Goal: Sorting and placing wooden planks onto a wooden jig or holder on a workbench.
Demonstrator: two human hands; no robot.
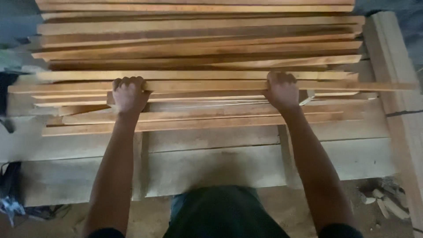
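The left hand [128, 94] and the right hand [282, 90] are both curled shut over one long wooden slat [207, 85], fingers wrapped over its far edge, knuckles toward the camera. The left hand grips it near its left end, the right hand past its middle, and the slat's right end sticks out beyond the rest of the wood. This slat lies flat, crosswise to the person, on the near part of a pile of similar slats [198, 39]. The pile stretches away behind the held slat in loose, slightly skewed layers; a few more thin strips lie just in front of it, under the wrists. All of it rests on a desk of pale planks [220, 163]. To the right of the held slat a thick pale beam [396, 75] runs away from the person, touching the pile's end. Below that beam, wood scraps [383, 202] lie on the dusty floor [150, 218].
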